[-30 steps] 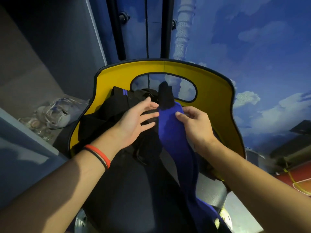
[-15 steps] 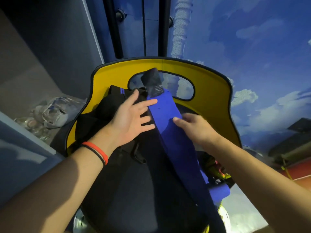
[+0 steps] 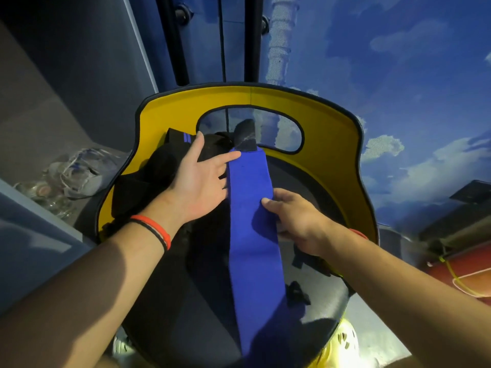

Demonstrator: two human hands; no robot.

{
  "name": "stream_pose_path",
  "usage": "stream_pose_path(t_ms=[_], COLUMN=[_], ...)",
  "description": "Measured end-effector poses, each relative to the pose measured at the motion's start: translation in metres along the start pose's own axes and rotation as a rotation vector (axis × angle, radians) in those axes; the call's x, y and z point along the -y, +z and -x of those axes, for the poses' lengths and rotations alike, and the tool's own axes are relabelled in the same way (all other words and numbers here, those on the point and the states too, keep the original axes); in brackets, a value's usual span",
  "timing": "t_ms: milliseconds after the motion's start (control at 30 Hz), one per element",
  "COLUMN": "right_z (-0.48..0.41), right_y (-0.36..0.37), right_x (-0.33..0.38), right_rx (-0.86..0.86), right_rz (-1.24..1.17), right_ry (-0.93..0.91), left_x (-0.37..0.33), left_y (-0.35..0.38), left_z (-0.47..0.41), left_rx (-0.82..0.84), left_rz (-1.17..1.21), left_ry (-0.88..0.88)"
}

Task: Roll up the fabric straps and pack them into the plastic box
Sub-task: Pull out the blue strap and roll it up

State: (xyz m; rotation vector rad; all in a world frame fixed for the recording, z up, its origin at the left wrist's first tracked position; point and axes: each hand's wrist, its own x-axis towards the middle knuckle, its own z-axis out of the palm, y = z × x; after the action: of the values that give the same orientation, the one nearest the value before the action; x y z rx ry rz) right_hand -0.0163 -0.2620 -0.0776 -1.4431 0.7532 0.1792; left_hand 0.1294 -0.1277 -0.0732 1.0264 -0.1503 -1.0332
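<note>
A long blue strap (image 3: 249,208) lies flat down the middle of a yellow-backed chair (image 3: 332,155), its dark tab end nearest the chair back. The left hand (image 3: 202,181), fingers spread straight, presses its left edge. The right hand (image 3: 297,221) pinches its right edge at mid-seat.

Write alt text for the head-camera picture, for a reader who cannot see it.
A long blue strap lies stretched along a yellow-backed chair; the right hand pinches its edge, the left hand rests open beside it on black fabric.
</note>
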Motion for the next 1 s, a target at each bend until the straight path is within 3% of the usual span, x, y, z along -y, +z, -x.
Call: stream_pose_path(t_ms=[133, 467, 633, 767, 867, 1000], right_z=[-0.002, -0.03, -0.055, -0.058, -0.053, -0.055], right_y=[0.001, -0.017, -0.026, -0.025, -0.018, -0.017], right_x=[-0.008, -0.019, -0.035, -0.041, -0.043, -0.05], right_rx=[0.026, -0.234, -0.31, -0.391, -0.272, -0.126], right_rz=[-0.222, 0.055, 0.344, 0.754, 1.119, 1.215], right_ry=[0.109, 0.077, 0.173, -0.075, -0.169, -0.116], left_x=[0.004, 0.03, 0.056, 0.059, 0.056, 0.056], left_y=[0.0, 0.008, 0.003, 0.004, 0.003, 0.001], left_z=[-0.006, -0.016, -0.015, -0.009, -0.01, -0.009], left_rx=[0.035, -0.04, -0.068, -0.069, -0.083, -0.102], left_rz=[-0.048, -0.509, -0.736, -0.675, -0.636, -0.61], left_ry=[-0.019, -0.143, -0.352, -0.402, -0.41, -0.443])
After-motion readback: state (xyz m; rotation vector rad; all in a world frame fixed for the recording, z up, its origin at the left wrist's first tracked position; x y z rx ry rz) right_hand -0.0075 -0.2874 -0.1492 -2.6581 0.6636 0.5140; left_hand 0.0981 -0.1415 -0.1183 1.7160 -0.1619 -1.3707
